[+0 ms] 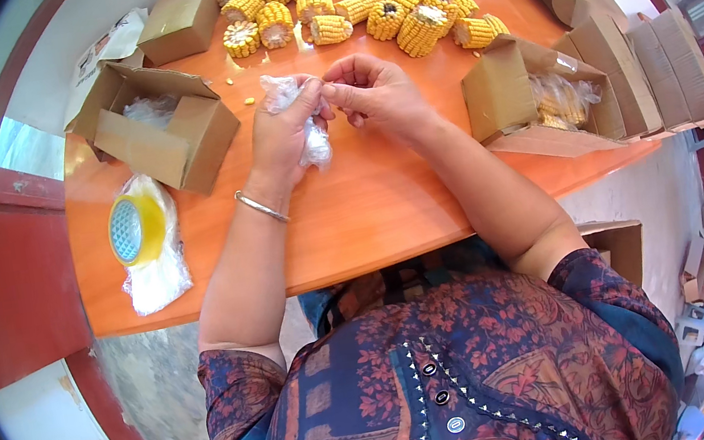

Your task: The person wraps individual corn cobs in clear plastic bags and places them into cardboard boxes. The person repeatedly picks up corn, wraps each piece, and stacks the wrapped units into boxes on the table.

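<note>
Crumpled clear plastic bags point(316, 146) are bunched in my left hand point(276, 139), whose thumb and fingers are closed on them. Plastic sticks out above the thumb and hangs below the palm. My right hand point(385, 100) meets the left fingertips in a pinch, seemingly on the plastic's edge; the fingers partly hide that spot. Both hands are above the orange table point(375, 190). Beyond them lie several cut pieces of yellow corn cob point(331, 28), some with pale cut ends showing. Two loose kernels point(249, 101) rest by the left hand.
To the left stands an open cardboard box point(170, 142) with clear plastic inside. A yellow tape roll point(137, 229) sits on white plastic bags point(159, 285). At right, another open box point(500, 91) contains bagged corn point(563, 105), with more cartons point(677, 71) beside it.
</note>
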The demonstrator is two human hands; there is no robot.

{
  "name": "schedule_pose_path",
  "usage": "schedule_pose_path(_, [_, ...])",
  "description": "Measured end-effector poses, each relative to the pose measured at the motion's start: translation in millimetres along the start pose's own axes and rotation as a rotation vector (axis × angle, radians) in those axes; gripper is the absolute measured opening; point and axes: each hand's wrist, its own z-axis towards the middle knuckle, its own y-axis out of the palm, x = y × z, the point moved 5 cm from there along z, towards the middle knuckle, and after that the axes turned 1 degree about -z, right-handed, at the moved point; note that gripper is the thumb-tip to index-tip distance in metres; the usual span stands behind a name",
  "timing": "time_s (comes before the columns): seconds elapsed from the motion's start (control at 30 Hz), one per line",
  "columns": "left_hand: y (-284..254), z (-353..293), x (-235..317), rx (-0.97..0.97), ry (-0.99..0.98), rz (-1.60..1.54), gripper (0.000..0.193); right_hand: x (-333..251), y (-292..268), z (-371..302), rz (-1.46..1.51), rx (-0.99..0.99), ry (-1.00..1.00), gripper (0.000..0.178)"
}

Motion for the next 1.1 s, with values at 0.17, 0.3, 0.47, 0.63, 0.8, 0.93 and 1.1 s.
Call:
schedule_pose_path(0.17, [2.7,-1.8,-3.6,0.003,-0.011,0.072,0.016,9.4,-1.6,-3.8,-0.026,-0.093,0.085,0.018])
schedule_pose_path(0.3, [4.1,-3.5,-2.7,-0.07,-0.092,0.074,0.014,7.5,-5.6,-4.8,0.108,-0.071,0.094,0.013])
schedule_pose_path(0.47, [-2.7,-1.7,0.4,-0.039,-0.098,-0.013,0.013,7.7,-17.5,2.0,0.416,0.024,0.066,0.008])
schedule_pose_path(0.63, [-1.3,-1.7,3.3,0.004,-0.009,0.076,0.011,3.5,-7.0,-4.7,0.378,-0.008,0.142,0.01])
schedule_pose_path(0.8, [4.9,-5.3,4.6,-0.033,-0.044,0.08,0.013,16.4,-16.0,1.1,0.26,0.004,0.078,0.01])
schedule_pose_path(0.93, [7.6,-5.7,6.6,-0.14,-0.072,0.163,0.019,14.0,-21.9,7.0,0.433,0.065,0.02,0.004])
schedule_pose_path(1.1, [-2.6,-2.9,3.4,-0.176,-0.165,0.084,0.021,9.7,-24.0,8.7,0.601,0.05,-0.058,0.003])
